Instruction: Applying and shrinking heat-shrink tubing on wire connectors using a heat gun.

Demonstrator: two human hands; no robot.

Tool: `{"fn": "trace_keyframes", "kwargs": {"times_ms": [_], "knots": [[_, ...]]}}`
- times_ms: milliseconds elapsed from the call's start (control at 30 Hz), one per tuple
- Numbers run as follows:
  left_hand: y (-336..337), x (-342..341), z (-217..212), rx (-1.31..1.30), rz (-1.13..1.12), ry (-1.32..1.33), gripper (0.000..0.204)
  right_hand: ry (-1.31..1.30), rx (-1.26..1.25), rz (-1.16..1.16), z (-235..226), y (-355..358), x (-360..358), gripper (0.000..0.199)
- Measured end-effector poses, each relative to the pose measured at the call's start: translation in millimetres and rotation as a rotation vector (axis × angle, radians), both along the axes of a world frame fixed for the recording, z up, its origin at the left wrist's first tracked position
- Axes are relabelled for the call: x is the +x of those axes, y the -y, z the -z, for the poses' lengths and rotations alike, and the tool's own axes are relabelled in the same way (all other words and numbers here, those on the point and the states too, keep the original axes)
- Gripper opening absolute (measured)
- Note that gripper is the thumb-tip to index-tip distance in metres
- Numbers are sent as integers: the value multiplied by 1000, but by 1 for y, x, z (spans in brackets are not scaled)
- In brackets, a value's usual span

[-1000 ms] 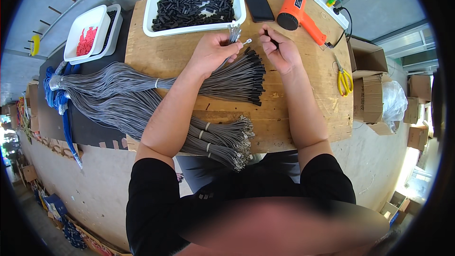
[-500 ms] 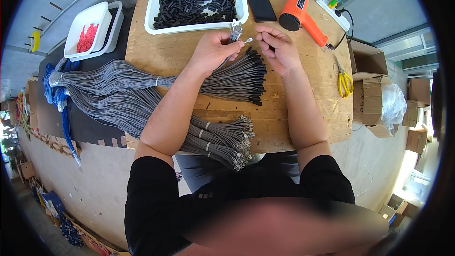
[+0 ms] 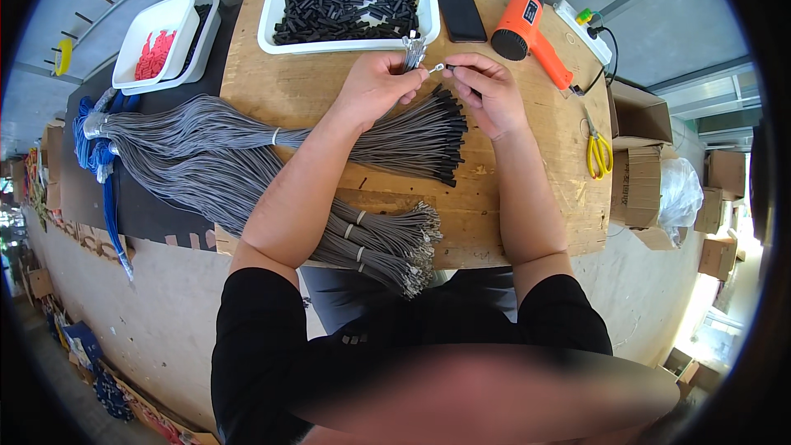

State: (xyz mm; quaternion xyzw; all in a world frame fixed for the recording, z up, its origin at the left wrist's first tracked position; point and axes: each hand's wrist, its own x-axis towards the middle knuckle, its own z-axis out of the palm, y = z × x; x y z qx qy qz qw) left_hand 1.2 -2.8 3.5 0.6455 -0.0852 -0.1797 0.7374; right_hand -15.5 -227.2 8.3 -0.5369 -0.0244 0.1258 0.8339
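Note:
My left hand [image 3: 381, 84] is closed round a small bunch of grey cables [image 3: 414, 53] with bare metal ends. One ring-like metal terminal [image 3: 437, 67] sticks out past its thumb toward the right. Just beside that terminal, my right hand [image 3: 492, 92] pinches a short black sleeve [image 3: 450, 68] between thumb and fingers. Whether sleeve and terminal touch is too small to tell. Below the hands lies a fan of grey cables with black-sleeved ends [image 3: 451, 136]. Nearer to me are several tied bundles of grey cable with bare metal ends [image 3: 418, 241].
A white tub [image 3: 265, 25] of black sleeves stands at the back, beside a dark phone [image 3: 461, 10]. An orange heat gun [image 3: 527, 31], a white power strip [image 3: 585, 31] and yellow-handled scissors [image 3: 599, 155] lie right. Far left, a white tray [image 3: 126, 62] holds red pieces.
My right hand has moved slightly left, and its fingertips have closed on the black sleeve, bringing it up to the terminal. My left hand keeps its grip. The view has shifted slightly.

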Motion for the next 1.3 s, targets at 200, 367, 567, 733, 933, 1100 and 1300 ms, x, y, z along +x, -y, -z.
{"fn": "trace_keyframes", "kwargs": {"times_ms": [200, 367, 567, 733, 933, 1100, 1300], "knots": [[-1, 0, -1, 20, 16, -13, 12, 21, -45, 36, 3, -3, -1, 17], [-1, 0, -2, 31, 9, -6, 13, 14, -44, 50, 0, -4, -2, 16], [-1, -2, -5, 24, 14, 3, 14, 32, -61, 84, -3, -9, -4, 16], [-2, -1, -2, 36, 30, 13, 14, 90, -99, 130, 0, -9, -4, 19], [-2, -2, -3, 94, 38, 58, 16, 77, -140, 181, -3, -13, -6, 19], [-3, -1, -1, 116, 35, 60, 17, 74, -121, 163, 0, -12, -5, 15], [-2, -3, -3, 63, 37, 32, 17, 85, -110, 138, 2, -11, -5, 13]]}}
